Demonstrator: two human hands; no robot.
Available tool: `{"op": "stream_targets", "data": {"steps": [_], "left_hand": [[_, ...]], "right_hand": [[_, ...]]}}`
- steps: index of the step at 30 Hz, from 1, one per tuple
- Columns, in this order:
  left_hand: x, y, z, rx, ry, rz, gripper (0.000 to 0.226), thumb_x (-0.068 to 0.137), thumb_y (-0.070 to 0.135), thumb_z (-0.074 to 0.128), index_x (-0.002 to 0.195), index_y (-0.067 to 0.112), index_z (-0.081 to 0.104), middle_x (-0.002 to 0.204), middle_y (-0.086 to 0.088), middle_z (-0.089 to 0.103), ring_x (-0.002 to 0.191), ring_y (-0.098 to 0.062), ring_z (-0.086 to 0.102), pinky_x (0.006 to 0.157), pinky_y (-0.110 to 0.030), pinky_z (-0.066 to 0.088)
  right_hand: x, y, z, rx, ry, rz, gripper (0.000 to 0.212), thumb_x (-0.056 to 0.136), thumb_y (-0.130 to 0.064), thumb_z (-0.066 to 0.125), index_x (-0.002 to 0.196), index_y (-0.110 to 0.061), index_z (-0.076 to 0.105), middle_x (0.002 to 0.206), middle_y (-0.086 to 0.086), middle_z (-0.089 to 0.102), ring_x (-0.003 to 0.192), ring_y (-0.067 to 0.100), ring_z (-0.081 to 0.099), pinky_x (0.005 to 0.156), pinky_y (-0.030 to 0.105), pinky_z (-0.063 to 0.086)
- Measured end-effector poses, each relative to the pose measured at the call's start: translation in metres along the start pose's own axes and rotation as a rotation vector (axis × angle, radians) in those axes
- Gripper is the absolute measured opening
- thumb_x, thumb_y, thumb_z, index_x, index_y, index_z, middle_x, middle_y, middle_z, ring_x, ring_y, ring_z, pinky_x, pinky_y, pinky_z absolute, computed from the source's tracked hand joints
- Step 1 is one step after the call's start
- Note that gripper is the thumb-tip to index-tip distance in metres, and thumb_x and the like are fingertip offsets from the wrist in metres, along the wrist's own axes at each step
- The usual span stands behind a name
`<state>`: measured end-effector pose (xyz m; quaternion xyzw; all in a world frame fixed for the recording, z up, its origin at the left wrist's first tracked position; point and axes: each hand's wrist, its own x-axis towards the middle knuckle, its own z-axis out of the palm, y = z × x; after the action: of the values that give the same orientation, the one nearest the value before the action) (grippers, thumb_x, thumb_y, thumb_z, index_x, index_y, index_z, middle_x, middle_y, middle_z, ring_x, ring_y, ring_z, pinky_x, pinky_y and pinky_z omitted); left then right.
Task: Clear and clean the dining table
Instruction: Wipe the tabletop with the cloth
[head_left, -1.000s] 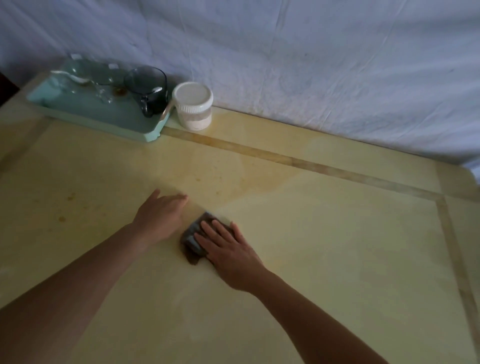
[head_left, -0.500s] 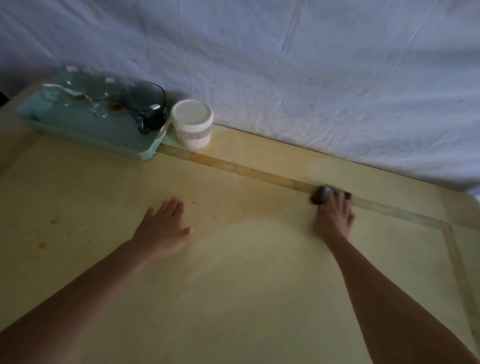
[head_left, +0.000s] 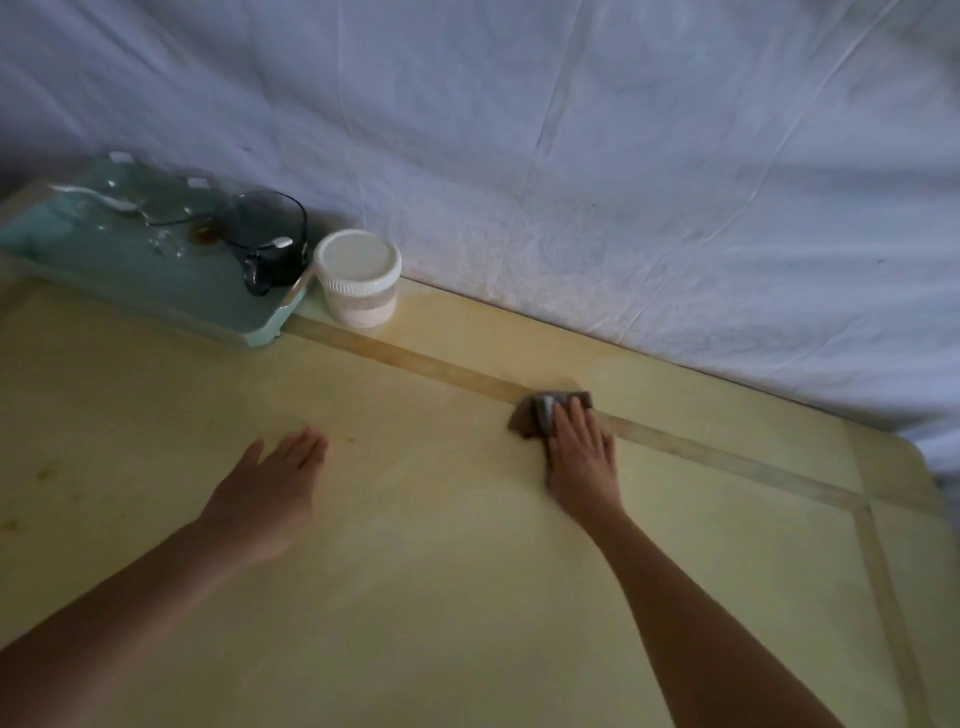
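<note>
A teal tray (head_left: 130, 275) sits at the far left of the worktop (head_left: 441, 597), carrying a dark glass mug (head_left: 270, 234), a spoon (head_left: 98, 196) and some clear glassware. A white-lidded jar (head_left: 358, 278) stands just beside the tray's right end. A white sheet (head_left: 571, 156) hangs behind. Nothing lies between the hands.

The grey cloth (head_left: 532, 415) lies on the brown inlaid stripe, right of centre. The right hand (head_left: 582, 457) presses it flat with straight fingers. The left hand (head_left: 265, 493) rests palm down, fingers straight, well apart from the cloth.

A second ago the cloth was just beside the left hand. Since then it has gone far and right to the stripe, while the left hand stayed put.
</note>
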<state>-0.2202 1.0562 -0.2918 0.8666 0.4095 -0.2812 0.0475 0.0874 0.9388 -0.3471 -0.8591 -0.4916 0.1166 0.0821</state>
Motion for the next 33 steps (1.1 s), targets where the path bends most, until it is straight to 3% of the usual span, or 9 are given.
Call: {"op": "stream_targets", "data": {"steps": [5, 8, 16, 19, 21, 23, 28, 31, 33], "left_hand": [[0.002, -0.004, 0.005, -0.143, 0.026, 0.026, 0.070, 0.092, 0.007, 0.031, 0.150, 0.012, -0.007, 0.158, -0.007, -0.011, 0.147, -0.019, -0.004, 0.117, -0.035, 0.005], [0.004, -0.004, 0.005, -0.184, 0.019, 0.033, 0.071, 0.091, 0.005, 0.031, 0.150, 0.013, -0.008, 0.158, -0.006, -0.012, 0.147, -0.018, -0.006, 0.117, -0.033, 0.003], [-0.001, 0.002, -0.006, -0.161, 0.030, 0.008, 0.065, 0.093, 0.007, 0.028, 0.151, 0.012, -0.002, 0.159, -0.005, -0.007, 0.147, -0.017, 0.000, 0.118, -0.035, 0.006], [-0.005, 0.003, -0.001, -0.159, 0.046, -0.017, 0.064, 0.094, 0.007, 0.026, 0.151, 0.012, -0.002, 0.159, -0.004, -0.006, 0.147, -0.017, 0.000, 0.118, -0.035, 0.007], [-0.006, 0.002, 0.003, -0.178, 0.058, -0.024, 0.065, 0.093, 0.005, 0.027, 0.151, 0.012, -0.004, 0.159, -0.005, -0.008, 0.147, -0.017, -0.002, 0.117, -0.034, 0.007], [-0.003, 0.001, 0.005, -0.198, 0.094, -0.014, 0.067, 0.092, 0.004, 0.029, 0.150, 0.013, -0.004, 0.159, -0.005, -0.008, 0.147, -0.017, -0.002, 0.117, -0.033, 0.008], [-0.001, 0.002, 0.011, -0.244, 0.112, -0.025, 0.072, 0.090, 0.004, 0.033, 0.150, 0.017, -0.006, 0.158, -0.002, -0.011, 0.147, -0.013, -0.003, 0.116, -0.030, 0.005], [0.003, 0.003, 0.013, -0.227, 0.124, -0.030, 0.073, 0.091, 0.006, 0.032, 0.150, 0.018, -0.009, 0.158, -0.001, -0.013, 0.146, -0.012, -0.005, 0.116, -0.027, 0.003], [0.005, 0.002, 0.014, -0.248, 0.134, -0.025, 0.074, 0.091, 0.005, 0.033, 0.149, 0.018, -0.011, 0.158, 0.000, -0.014, 0.146, -0.011, -0.006, 0.116, -0.027, 0.002]], "right_hand": [[0.008, 0.090, -0.040, 0.066, 0.125, 0.541, 0.050, 0.099, -0.024, 0.028, 0.148, -0.020, 0.018, 0.159, 0.003, 0.008, 0.145, 0.023, 0.005, 0.116, 0.047, 0.008], [0.033, 0.068, -0.041, 0.097, 0.132, 0.617, 0.052, 0.097, -0.017, 0.031, 0.147, -0.021, 0.019, 0.158, 0.004, 0.007, 0.145, 0.025, 0.004, 0.116, 0.048, 0.006], [0.029, -0.135, 0.020, -0.015, -0.052, -0.171, 0.060, 0.095, -0.014, 0.030, 0.150, -0.026, 0.008, 0.159, 0.000, -0.003, 0.146, 0.020, -0.007, 0.116, 0.043, -0.008], [0.006, -0.149, 0.029, -0.043, -0.154, -0.428, 0.058, 0.098, -0.021, 0.032, 0.150, -0.027, 0.007, 0.159, -0.003, -0.004, 0.146, 0.018, -0.009, 0.117, 0.042, -0.008], [0.013, -0.123, 0.024, -0.050, -0.147, -0.473, 0.055, 0.099, -0.025, 0.030, 0.149, -0.028, 0.008, 0.159, -0.004, -0.002, 0.146, 0.016, -0.006, 0.118, 0.043, -0.004], [0.029, -0.076, 0.015, -0.041, -0.058, -0.323, 0.052, 0.100, -0.027, 0.028, 0.149, -0.028, 0.010, 0.159, -0.003, 0.002, 0.147, 0.016, -0.002, 0.118, 0.043, 0.001], [0.050, 0.057, -0.023, 0.059, 0.141, 0.313, 0.050, 0.099, -0.024, 0.030, 0.147, -0.018, 0.019, 0.158, 0.005, 0.010, 0.145, 0.023, 0.005, 0.115, 0.044, 0.007], [0.063, 0.079, -0.036, 0.042, 0.243, 0.593, 0.053, 0.094, -0.018, 0.036, 0.144, -0.008, 0.022, 0.154, 0.013, 0.015, 0.143, 0.029, 0.008, 0.115, 0.045, 0.007], [0.077, 0.066, -0.039, 0.024, 0.247, 0.659, 0.059, 0.087, -0.010, 0.039, 0.143, -0.004, 0.022, 0.151, 0.015, 0.021, 0.141, 0.030, 0.012, 0.116, 0.044, 0.006]]}}
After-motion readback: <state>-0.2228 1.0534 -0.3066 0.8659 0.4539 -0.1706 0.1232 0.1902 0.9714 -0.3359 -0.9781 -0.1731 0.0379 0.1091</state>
